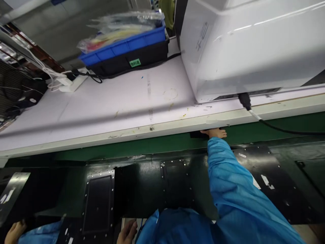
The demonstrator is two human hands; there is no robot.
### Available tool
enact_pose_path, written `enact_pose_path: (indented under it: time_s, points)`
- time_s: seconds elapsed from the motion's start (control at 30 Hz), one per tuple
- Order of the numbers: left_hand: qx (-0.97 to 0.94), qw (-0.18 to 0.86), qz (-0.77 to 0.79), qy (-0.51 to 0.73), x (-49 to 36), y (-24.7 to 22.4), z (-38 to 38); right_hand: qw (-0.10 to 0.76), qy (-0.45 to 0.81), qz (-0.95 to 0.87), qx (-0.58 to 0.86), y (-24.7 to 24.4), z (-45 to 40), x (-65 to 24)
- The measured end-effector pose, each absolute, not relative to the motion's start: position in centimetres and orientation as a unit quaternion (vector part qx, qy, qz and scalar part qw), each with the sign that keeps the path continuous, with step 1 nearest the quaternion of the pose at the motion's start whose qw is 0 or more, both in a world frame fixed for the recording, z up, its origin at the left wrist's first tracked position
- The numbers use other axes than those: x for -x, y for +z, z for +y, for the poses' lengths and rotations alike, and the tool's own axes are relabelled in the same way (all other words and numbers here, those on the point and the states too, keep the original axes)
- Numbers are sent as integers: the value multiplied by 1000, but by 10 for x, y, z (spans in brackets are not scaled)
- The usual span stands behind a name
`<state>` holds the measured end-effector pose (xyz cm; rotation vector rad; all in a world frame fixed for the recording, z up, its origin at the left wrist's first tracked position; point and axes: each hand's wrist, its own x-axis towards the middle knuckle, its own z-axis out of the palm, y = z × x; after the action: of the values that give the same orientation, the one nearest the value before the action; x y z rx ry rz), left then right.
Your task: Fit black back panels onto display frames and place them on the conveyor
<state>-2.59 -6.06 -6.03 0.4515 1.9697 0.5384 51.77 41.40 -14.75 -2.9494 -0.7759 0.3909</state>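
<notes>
My right arm, in a blue sleeve, stretches forward over the black conveyor. My right hand (217, 133) reaches under the front edge of the white shelf (142, 130). Its fingers are mostly hidden there and touch a small dark object (198, 134) on the green strip. My left hand (128, 231) lies at the bottom edge of the view. Its fingers are spread beside a black panel with white rivets (99, 200), and it holds nothing. Several black plates (175, 183) lie on the belt between my hands.
A large white machine (248, 44) stands on the shelf at the right, with a black cable (256, 113) hanging from it. A blue bin of bagged parts (127, 44) sits on a black tray at the back. Another person's hand (14, 232) shows at bottom left.
</notes>
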Motion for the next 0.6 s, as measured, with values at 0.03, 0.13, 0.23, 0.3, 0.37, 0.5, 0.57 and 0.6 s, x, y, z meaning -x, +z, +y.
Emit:
enact_pose_path:
  time_s: [0.03, 0.13, 0.23, 0.3, 0.37, 0.5, 0.57, 0.6]
  points:
    - [-190, 514, 808, 217, 29, -61, -63, 34, 114, -246, 962, -143, 416, -517]
    - [-239, 542, 785, 182, 32, -64, -61, 54, 106, -247, 962, -119, 419, -517]
    - [-309, 546, 757, 183, 25, -67, -47, 136, 177, -275, 935, -82, 413, -510]
    - [-336, 558, 729, 212, 19, -69, -33, 237, 239, -310, 889, -57, 400, -496]
    - [-336, 576, 700, 255, 13, -71, -18, 319, 268, -332, 846, -36, 376, -472]
    - [-321, 582, 658, 355, 1, -66, 13, 396, 308, -324, 802, -21, 293, -416]
    - [-309, 573, 633, 419, -6, -59, 30, 429, 361, -314, 766, -26, 239, -393]
    - [-295, 574, 613, 456, -10, -55, 39, 445, 395, -306, 744, -32, 211, -383]
